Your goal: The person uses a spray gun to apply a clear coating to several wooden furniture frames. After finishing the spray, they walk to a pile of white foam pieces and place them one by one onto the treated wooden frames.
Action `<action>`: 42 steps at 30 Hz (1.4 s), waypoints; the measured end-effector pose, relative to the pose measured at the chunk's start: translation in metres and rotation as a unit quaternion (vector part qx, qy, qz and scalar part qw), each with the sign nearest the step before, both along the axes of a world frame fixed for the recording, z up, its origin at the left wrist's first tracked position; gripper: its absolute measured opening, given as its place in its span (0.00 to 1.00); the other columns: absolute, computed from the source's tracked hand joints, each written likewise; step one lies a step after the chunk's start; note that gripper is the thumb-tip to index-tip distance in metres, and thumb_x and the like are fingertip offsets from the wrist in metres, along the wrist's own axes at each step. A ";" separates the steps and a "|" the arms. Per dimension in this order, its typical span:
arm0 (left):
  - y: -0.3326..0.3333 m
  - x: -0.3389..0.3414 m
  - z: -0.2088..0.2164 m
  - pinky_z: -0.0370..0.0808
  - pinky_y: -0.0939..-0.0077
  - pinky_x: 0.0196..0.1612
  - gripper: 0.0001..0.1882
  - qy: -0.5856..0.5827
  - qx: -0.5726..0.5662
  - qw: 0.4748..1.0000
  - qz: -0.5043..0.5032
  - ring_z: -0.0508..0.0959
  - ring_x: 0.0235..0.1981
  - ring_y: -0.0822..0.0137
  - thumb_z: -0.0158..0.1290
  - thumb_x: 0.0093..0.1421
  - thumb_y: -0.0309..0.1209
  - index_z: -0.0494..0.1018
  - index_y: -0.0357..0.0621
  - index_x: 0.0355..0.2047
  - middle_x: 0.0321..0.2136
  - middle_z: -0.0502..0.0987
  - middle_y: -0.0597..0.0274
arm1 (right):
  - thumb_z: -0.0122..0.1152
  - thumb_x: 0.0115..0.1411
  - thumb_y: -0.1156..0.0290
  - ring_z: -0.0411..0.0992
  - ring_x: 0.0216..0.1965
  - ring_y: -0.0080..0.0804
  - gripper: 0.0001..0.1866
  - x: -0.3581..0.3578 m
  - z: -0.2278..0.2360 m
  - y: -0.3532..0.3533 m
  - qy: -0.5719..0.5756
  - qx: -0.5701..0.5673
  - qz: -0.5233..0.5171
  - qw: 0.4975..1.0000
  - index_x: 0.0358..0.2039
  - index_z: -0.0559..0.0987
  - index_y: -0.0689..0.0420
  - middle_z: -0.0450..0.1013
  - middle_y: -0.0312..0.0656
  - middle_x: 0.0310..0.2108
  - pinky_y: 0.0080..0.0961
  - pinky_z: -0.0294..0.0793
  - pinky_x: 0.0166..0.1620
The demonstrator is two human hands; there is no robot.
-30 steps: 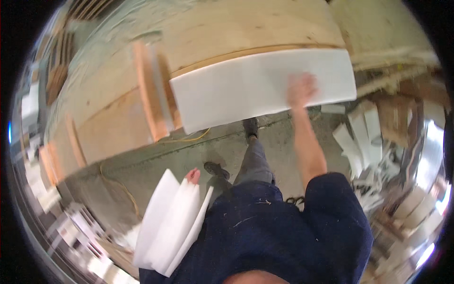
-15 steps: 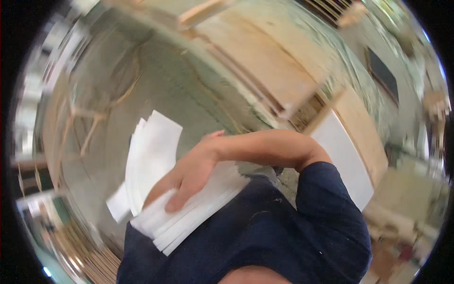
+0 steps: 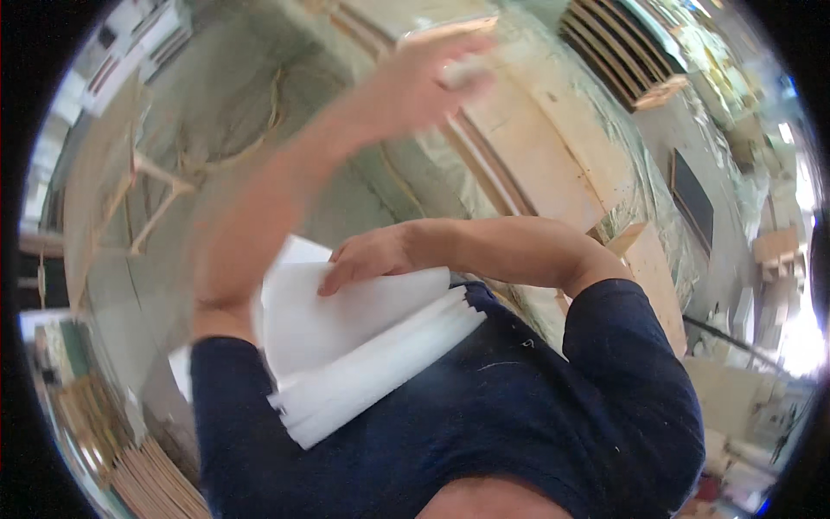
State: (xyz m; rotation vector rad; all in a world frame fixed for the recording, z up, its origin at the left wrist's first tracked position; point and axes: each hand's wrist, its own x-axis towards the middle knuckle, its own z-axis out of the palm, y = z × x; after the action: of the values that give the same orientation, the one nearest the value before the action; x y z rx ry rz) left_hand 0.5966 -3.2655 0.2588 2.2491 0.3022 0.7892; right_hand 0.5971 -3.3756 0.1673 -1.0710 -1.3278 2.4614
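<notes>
A stack of thin, flexible white sheets (image 3: 346,324), curved over, rests against the front of my dark blue shirt. My right hand (image 3: 376,258) lies across the upper part of the stack, its fingers curled over and pressing on the sheets. My left arm reaches forward and to the right, away from the stack. At its end, my left hand (image 3: 437,82) is smeared by motion above the wooden bench. Something small and white shows between its thumb and fingers, too blurred to name.
A long wooden bench (image 3: 540,147) with crumpled clear plastic film along it runs ahead on the right. Stacked boards (image 3: 618,52) stand beyond it. A dark flat panel (image 3: 692,201) lies on the floor at right. Wooden frame legs (image 3: 154,203) are at left, with stacked planks (image 3: 156,484) at lower left.
My left hand has come out from behind the sheets and swung up, forward and right over the bench. My right hand has shifted up to the far edge of the sheets, which now fold closer together.
</notes>
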 end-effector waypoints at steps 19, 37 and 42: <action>0.263 -0.033 -0.141 0.68 0.58 0.51 0.22 -0.373 -0.219 0.727 0.534 0.72 0.48 0.54 0.38 0.66 0.38 0.67 0.35 0.52 0.50 0.71 0.48 | 0.57 0.53 0.39 0.69 0.52 0.50 0.40 0.095 0.139 0.288 -0.052 0.598 0.121 0.791 0.54 0.72 0.60 0.69 0.54 0.53 0.40 0.67 0.55; 0.396 0.107 -0.156 0.61 0.58 0.59 0.30 -0.031 -0.286 0.930 0.227 0.67 0.55 0.52 0.43 0.65 0.47 0.62 0.34 0.57 0.53 0.67 0.46 | 0.56 0.58 0.61 0.75 0.37 0.36 0.21 0.404 0.108 0.208 -0.280 0.305 -0.650 0.638 0.46 0.75 0.64 0.75 0.49 0.39 0.34 0.77 0.41; 0.398 0.155 -0.173 0.72 0.72 0.45 0.19 -0.080 -0.587 0.804 -0.045 0.75 0.38 0.67 0.51 0.62 0.35 0.69 0.32 0.47 0.39 0.76 0.59 | 0.57 0.60 0.65 0.75 0.40 0.31 0.20 0.447 0.066 0.133 -0.344 0.294 -0.747 0.487 0.49 0.71 0.64 0.74 0.48 0.42 0.26 0.77 0.39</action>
State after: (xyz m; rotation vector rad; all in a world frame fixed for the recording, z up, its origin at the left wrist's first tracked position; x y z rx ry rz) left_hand 0.7519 -2.8675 0.0860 0.9992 0.4382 0.4917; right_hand 1.0439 -3.2427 0.2329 -1.7704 -0.4993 0.2129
